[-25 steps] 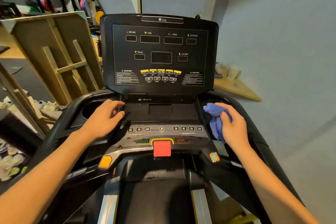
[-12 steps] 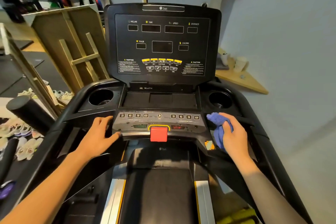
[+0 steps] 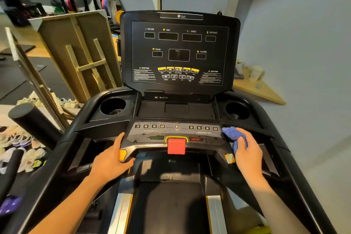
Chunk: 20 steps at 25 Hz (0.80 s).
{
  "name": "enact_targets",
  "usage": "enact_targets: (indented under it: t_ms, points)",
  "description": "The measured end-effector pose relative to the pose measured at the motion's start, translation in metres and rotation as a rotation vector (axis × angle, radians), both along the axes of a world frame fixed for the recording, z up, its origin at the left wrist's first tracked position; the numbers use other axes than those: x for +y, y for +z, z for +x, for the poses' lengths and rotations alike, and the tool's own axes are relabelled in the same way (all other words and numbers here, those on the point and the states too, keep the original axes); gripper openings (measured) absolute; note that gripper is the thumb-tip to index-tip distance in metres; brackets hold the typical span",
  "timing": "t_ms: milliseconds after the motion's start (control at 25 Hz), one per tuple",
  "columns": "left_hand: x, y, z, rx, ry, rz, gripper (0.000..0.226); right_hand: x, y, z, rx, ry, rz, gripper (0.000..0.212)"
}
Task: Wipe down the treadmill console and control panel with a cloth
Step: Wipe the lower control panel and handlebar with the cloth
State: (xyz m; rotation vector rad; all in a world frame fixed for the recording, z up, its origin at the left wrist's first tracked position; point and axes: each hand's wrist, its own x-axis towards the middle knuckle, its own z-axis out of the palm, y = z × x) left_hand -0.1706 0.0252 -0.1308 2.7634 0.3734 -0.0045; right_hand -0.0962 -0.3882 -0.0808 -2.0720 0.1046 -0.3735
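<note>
The black treadmill console (image 3: 179,51) stands upright ahead, its displays dark. Below it lies the grey control panel (image 3: 176,132) with number keys, START and STOP labels and a red stop button (image 3: 176,146). My right hand (image 3: 247,150) is closed around a bunched blue cloth (image 3: 232,135), which rests at the panel's right edge. My left hand (image 3: 112,157) lies flat on the panel's left front corner, fingers spread, thumb near an orange tab (image 3: 122,155). It holds nothing.
Cup holders sit at the left (image 3: 113,107) and right (image 3: 237,110) of the tray. Wooden frames (image 3: 83,59) lean at the left, a black roller (image 3: 30,119) and shoes lie on the floor. A wooden shelf with cups (image 3: 256,85) juts from the right wall.
My left hand slid from the tray's left edge down to the panel's front left corner. My right hand brought the cloth down from the right cup holder to the panel's right edge.
</note>
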Motion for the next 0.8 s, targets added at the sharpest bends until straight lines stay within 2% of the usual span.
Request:
enact_targets:
  t_ms: [160,320,440,680,800]
  points:
    - [0.000,-0.003,0.000,-0.054,0.019,0.017,0.103,0.027,-0.034,-0.008,0.081,0.043,-0.123,0.040]
    - [-0.001,-0.005,-0.001,-0.070,0.035,0.002,0.103,0.042,-0.063,0.000,0.054,-0.005,-0.557,0.057]
    - [-0.003,-0.003,-0.001,-0.068,0.048,-0.008,0.104,0.044,-0.065,0.009,0.100,-0.020,-0.762,0.061]
    - [-0.006,-0.002,-0.001,-0.059,0.071,-0.013,0.103,0.060,-0.057,0.024,0.102,-0.058,-0.731,0.062]
    - [-0.005,-0.002,-0.001,-0.063,0.075,-0.007,0.104,0.065,-0.050,0.031,0.118,-0.025,-0.809,0.060]
